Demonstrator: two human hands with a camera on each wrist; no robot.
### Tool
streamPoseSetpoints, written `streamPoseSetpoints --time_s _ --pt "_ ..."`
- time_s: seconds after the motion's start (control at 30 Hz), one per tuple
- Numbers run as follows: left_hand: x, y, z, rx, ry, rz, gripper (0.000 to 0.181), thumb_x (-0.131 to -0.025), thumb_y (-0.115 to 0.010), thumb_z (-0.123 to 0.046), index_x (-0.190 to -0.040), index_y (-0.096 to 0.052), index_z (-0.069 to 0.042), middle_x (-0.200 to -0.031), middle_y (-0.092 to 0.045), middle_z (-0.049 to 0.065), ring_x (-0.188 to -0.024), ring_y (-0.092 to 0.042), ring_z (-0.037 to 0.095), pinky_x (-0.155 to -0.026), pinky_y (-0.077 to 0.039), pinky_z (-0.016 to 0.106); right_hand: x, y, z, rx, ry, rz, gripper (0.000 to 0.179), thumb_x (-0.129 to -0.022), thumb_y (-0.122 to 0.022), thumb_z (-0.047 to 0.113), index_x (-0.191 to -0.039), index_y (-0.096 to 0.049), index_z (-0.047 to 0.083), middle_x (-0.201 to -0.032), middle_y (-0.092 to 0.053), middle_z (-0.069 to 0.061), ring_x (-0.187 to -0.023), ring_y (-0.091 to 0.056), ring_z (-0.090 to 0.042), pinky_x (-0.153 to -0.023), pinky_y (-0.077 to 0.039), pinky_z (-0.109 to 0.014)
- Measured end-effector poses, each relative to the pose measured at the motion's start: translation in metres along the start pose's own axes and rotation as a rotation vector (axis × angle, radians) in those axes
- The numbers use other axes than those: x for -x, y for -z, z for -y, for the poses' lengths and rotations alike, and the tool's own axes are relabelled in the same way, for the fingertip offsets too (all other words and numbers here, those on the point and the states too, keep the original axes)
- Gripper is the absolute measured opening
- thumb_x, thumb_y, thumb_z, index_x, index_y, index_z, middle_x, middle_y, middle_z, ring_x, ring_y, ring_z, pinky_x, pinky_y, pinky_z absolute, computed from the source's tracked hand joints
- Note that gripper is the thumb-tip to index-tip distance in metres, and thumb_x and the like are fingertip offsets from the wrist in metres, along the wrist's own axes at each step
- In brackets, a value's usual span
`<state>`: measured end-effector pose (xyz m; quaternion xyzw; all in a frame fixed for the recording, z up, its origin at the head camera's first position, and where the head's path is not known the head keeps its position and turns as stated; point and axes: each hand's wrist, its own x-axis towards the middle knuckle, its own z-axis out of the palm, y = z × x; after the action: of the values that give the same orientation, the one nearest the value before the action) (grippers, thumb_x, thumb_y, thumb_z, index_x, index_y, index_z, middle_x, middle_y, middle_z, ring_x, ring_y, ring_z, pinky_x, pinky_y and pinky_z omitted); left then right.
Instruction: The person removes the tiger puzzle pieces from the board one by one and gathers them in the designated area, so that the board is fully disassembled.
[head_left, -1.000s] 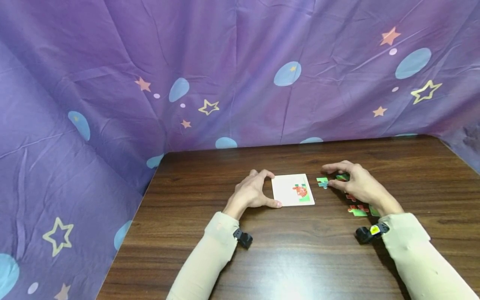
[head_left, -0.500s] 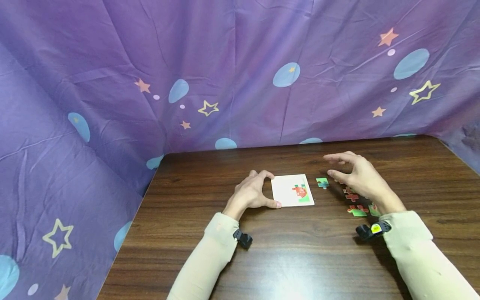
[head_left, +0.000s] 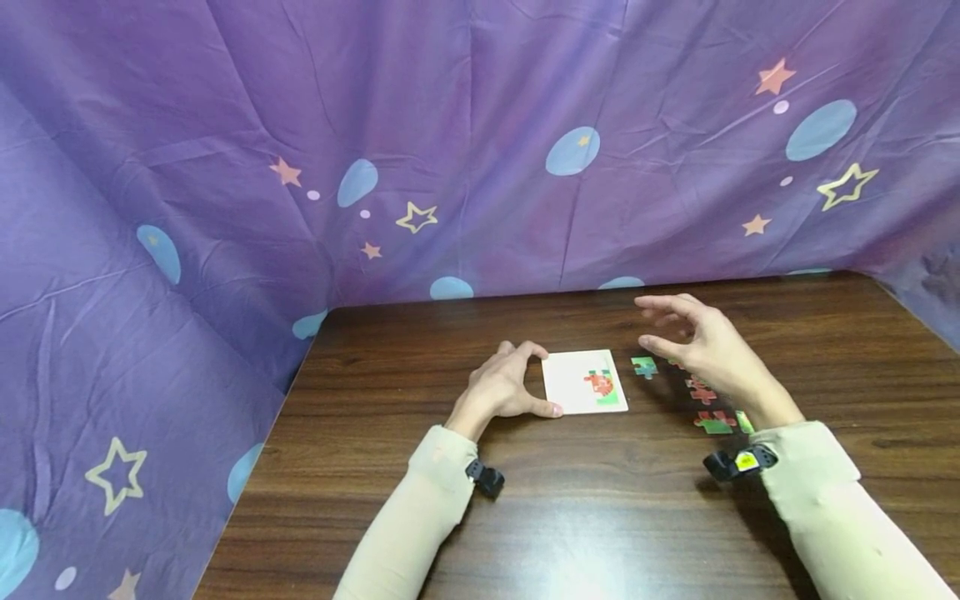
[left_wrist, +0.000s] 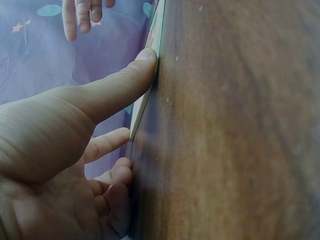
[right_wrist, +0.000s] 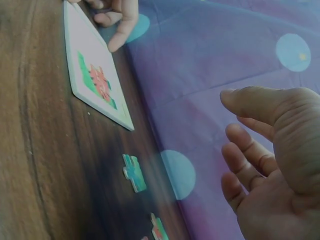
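Observation:
In the head view a white square puzzle board (head_left: 562, 382) lies flat on the table, with joined red and green pieces in its right part. My left hand (head_left: 498, 385) grips the board's left side, thumb at the near edge and index finger at the far corner. My right hand (head_left: 712, 346) hovers over the loose pieces, fingers apart and nothing between them. Below and left of its thumb lies a green-blue puzzle piece (head_left: 643, 367), just right of the board. In the right wrist view this piece (right_wrist: 134, 174) sits apart from the board (right_wrist: 71, 55).
More loose pieces lie to the right, partly hidden under my right hand: a red piece (head_left: 702, 392), a red-green piece (head_left: 716, 423) and a green piece (head_left: 744, 421). A purple patterned cloth (head_left: 510, 208) hangs behind the brown wooden table (head_left: 390, 350).
My right hand has let go of the green-blue piece, lifted away from it, then shifted slightly left. My left hand and the board stay in place.

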<state>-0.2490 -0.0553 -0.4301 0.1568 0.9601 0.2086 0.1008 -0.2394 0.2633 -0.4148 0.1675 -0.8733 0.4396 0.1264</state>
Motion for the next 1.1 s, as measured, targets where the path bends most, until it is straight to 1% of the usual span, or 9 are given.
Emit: streamPoseSetpoints --time_s 0.13,0.2,0.37,0.47,0.6,0.73,0.9,1.1 --pt "-0.001 0.0 0.0 0.0 -0.001 0.002 0.096 -0.077 -0.101 -0.058 -0.157 -0.054 -0.035 -0.148 -0.056 0.006 -0.132 -0.064 0.026 -0.104 -0.055 0.051 0.0 -0.008 0.001 -0.011 0.025 0.02 0.053 -0.098 -0.087 0.009 -0.149 -0.07 0.012 -0.131 -0.071 -0.009 -0.106 -0.07 -0.017 -0.085 -0.053 -0.015" --pt "-0.001 0.0 0.001 -0.002 -0.003 0.001 0.095 -0.078 -0.101 -0.058 -0.157 -0.054 -0.035 -0.148 -0.056 0.006 -0.132 -0.065 0.026 -0.104 -0.055 0.05 -0.001 -0.013 0.001 -0.018 0.044 0.033 0.053 -0.098 -0.087 0.008 -0.148 -0.07 0.011 -0.129 -0.072 -0.012 -0.104 -0.07 -0.02 -0.084 -0.054 -0.016" --pt "-0.002 0.0 0.001 0.001 -0.006 0.001 0.095 -0.078 -0.101 -0.058 -0.157 -0.054 -0.035 -0.148 -0.056 0.007 -0.131 -0.065 0.027 -0.104 -0.055 0.05 -0.001 -0.029 0.0 -0.027 0.074 0.074 0.053 -0.095 -0.089 0.004 -0.144 -0.071 0.006 -0.123 -0.074 -0.016 -0.097 -0.07 -0.018 -0.077 -0.055 -0.02" --pt "-0.001 -0.001 0.001 0.0 -0.006 0.001 0.095 -0.078 -0.101 -0.058 -0.157 -0.054 -0.034 -0.147 -0.056 0.007 -0.131 -0.065 0.026 -0.104 -0.056 0.05 0.0 -0.039 -0.003 -0.035 0.063 0.119 0.052 -0.094 -0.089 0.003 -0.143 -0.071 0.003 -0.122 -0.073 -0.017 -0.095 -0.068 -0.016 -0.074 -0.055 -0.021" --pt "-0.001 -0.001 0.002 0.001 -0.008 -0.001 0.095 -0.078 -0.101 -0.058 -0.157 -0.054 -0.035 -0.147 -0.056 0.006 -0.131 -0.065 0.026 -0.104 -0.055 0.05 0.002 -0.049 -0.006 -0.062 0.029 0.18 0.054 -0.092 -0.09 0.002 -0.142 -0.071 0.0 -0.122 -0.071 -0.017 -0.094 -0.069 -0.017 -0.075 -0.057 -0.022" --pt "-0.001 0.0 0.002 0.003 -0.006 -0.002 0.095 -0.078 -0.101 -0.058 -0.157 -0.054 -0.035 -0.146 -0.056 0.006 -0.13 -0.065 0.026 -0.105 -0.055 0.051 0.004 -0.053 -0.007 -0.079 0.005 0.215 0.054 -0.09 -0.091 0.001 -0.141 -0.072 -0.001 -0.12 -0.068 -0.017 -0.09 -0.069 -0.015 -0.072 -0.058 -0.024" --pt "-0.001 0.0 0.001 0.001 -0.005 -0.001 0.095 -0.078 -0.101 -0.058 -0.157 -0.054 -0.035 -0.147 -0.056 0.007 -0.13 -0.065 0.026 -0.105 -0.055 0.051 0.004 -0.053 -0.008 -0.089 0.006 0.252 0.053 -0.091 -0.09 0.0 -0.14 -0.071 -0.003 -0.116 -0.068 -0.017 -0.085 -0.066 -0.012 -0.067 -0.056 -0.024" --pt "-0.001 -0.001 0.001 0.002 -0.005 -0.002 0.094 -0.077 -0.101 -0.058 -0.156 -0.055 -0.035 -0.147 -0.056 0.007 -0.131 -0.065 0.027 -0.104 -0.055 0.051 0.006 -0.055 -0.01 -0.078 0.014 0.292 0.049 -0.094 -0.089 0.003 -0.139 -0.071 -0.005 -0.113 -0.07 -0.016 -0.086 -0.066 -0.013 -0.07 -0.056 -0.023"
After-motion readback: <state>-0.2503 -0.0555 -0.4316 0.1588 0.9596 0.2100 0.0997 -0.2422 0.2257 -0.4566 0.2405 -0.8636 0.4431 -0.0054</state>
